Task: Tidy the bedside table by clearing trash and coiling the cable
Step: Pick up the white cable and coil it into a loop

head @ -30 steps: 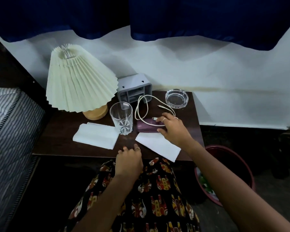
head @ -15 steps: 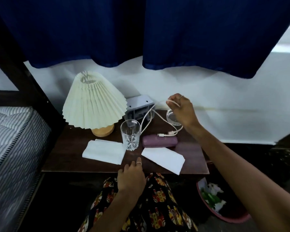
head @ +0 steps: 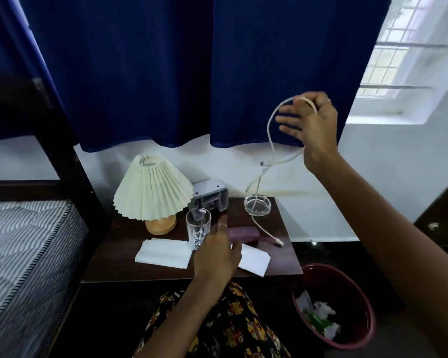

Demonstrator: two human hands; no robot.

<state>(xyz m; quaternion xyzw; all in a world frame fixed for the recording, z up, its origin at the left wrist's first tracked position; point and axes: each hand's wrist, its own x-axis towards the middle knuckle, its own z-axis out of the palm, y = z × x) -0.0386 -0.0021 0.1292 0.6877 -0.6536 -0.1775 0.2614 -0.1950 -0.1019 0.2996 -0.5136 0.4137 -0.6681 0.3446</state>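
My right hand [head: 313, 126] is raised high in front of the blue curtain and grips a white cable [head: 270, 130]. The cable loops through the fingers and hangs down past a glass ashtray [head: 258, 205]; its plug end [head: 278, 242] rests on the dark bedside table [head: 282, 264]. My left hand [head: 216, 251] hovers low over the table's front, fingers apart, holding nothing. Two white tissues lie there: one [head: 163, 253] left of the hand, one [head: 255, 259] partly hidden by it. A purple case [head: 242, 233] lies behind the hand.
A pleated cream lamp [head: 151, 196], a drinking glass [head: 198, 227] and a grey plastic holder [head: 211, 198] stand on the table. A red bin [head: 357, 339] holding crumpled trash sits on the floor at the right. A striped mattress [head: 23, 254] borders the left.
My right hand took the cable off the table and lifted it high, so most of it now hangs in the air. My left hand rose from my lap to over the table.
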